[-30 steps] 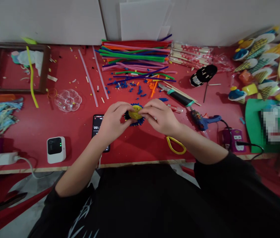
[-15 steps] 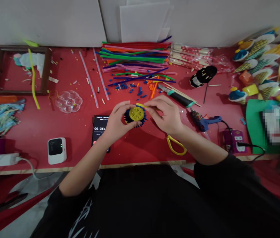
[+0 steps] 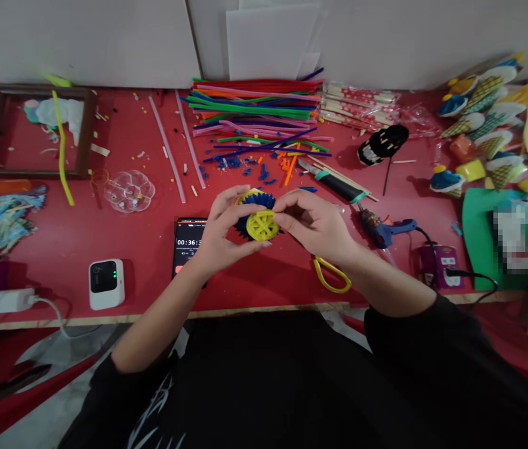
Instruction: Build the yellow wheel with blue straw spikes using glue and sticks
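Between both hands is a small wheel-shaped craft piece (image 3: 263,227), with a yellow spoked face and a spiky dark blue rim. My left hand (image 3: 229,227) is closed around its left side, thumb below and fingers above. It is tilted, so the blue spikes show above the yellow face, with a bit of yellow at the far edge. My right hand (image 3: 313,218) pinches a short yellow strip at the upper right of the face; its fingertips hide the strip's end. A phone (image 3: 189,243) showing a running timer lies partly under my left hand.
Pipe cleaners (image 3: 254,103) in bundles lie at the back, with blue and orange scraps before them. To the right are a utility knife (image 3: 336,184), a glue gun (image 3: 383,231), yellow-handled scissors (image 3: 332,275) and a power socket (image 3: 446,265). A white device (image 3: 107,284) stands left.
The wheel piece has tilted, bringing its yellow face lower and exposing more blue spikes above. My right fingers have shifted slightly down with the strip against the face. Blue scraps behind my right hand now show.
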### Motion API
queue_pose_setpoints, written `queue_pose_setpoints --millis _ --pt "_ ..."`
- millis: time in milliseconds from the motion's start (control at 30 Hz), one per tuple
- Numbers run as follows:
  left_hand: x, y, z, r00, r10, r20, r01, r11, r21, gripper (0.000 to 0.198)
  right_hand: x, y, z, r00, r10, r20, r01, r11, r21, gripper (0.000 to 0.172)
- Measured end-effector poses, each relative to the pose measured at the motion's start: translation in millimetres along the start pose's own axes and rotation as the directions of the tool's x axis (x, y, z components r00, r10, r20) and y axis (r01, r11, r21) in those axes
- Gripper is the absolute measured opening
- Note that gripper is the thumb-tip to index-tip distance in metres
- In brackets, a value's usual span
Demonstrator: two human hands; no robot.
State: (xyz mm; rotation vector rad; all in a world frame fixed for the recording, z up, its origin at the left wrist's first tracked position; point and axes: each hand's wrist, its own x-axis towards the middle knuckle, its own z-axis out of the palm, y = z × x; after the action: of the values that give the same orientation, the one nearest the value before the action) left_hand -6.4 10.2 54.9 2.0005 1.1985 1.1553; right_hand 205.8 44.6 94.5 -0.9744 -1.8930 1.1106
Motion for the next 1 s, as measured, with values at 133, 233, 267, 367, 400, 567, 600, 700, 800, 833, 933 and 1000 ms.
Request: queue_pose_setpoints --millis 133,233,267,367,400,567,600,700,800,833,933,1000 --pt "-0.5 3.0 -0.3 1.0 -0.006 0.011 0.006 1.0 0.016 0.054 -0.9 -2.6 0.1 0.999 0.037 0.028 -0.039 0.998 0.05 0.013" --pt "-1.0 6.0 -1.5 1.0 -0.005 0.0 0.005 1.0 0.025 0.056 -0.4 -0.1 1.4 0.995 0.099 -0.01 -0.097 0.988 0.119 0.017" --pt "-1.4 6.6 -1.7 1.0 -0.016 -0.008 0.016 1.0 0.022 0.06 0.7 1.8 1.6 0.99 0.135 -0.036 -0.127 0.978 0.165 0.019" --pt "-3.4 6.2 -0.3 0.998 -0.055 -0.024 0.054 0.998 -0.028 0.084 7.1 10.1 -0.1 0.945 0.32 -0.073 -0.272 0.889 0.368 0.03" --pt "-4.2 5.5 0.9 0.998 -0.067 -0.017 0.066 0.997 -0.044 0.093 9.7 13.1 -1.3 0.919 0.39 -0.053 -0.331 0.84 0.429 0.033" --pt "-7.3 2.9 9.0 0.987 -0.162 -0.008 0.161 0.986 -0.041 0.087 16.0 22.8 -4.8 0.84 0.539 0.052 -0.486 0.708 0.513 0.04" --pt "-7.6 2.6 10.2 0.982 -0.19 -0.01 0.19 0.981 -0.045 0.081 15.6 23.0 -4.0 0.847 0.531 0.021 -0.47 0.731 0.495 0.04" --pt "-8.4 -0.3 12.9 0.964 -0.264 0.001 0.264 0.962 -0.075 0.073 12.8 22.4 -0.5 0.893 0.428 -0.137 -0.352 0.857 0.377 0.035" --pt "-9.1 -8.1 15.8 0.955 -0.296 0.018 0.297 0.949 -0.105 0.075 10.5 22.7 1.5 0.935 0.288 -0.207 -0.243 0.945 0.217 0.025" --pt "-9.2 -11.6 17.0 0.955 -0.296 0.03 0.298 0.948 -0.115 0.076 10.3 23.1 1.6 0.946 0.254 -0.203 -0.223 0.961 0.166 0.021" --pt "-9.0 -21.0 20.2 0.966 -0.25 0.062 0.256 0.959 -0.122 0.079 10.2 23.9 1.0 0.972 0.176 -0.156 -0.179 0.984 -0.006 0.01" --pt "-9.3 -24.7 21.3 0.974 -0.212 0.078 0.219 0.97 -0.107 0.082 10.1 22.7 0.3 0.986 0.132 -0.099 -0.144 0.982 -0.123 0.007"
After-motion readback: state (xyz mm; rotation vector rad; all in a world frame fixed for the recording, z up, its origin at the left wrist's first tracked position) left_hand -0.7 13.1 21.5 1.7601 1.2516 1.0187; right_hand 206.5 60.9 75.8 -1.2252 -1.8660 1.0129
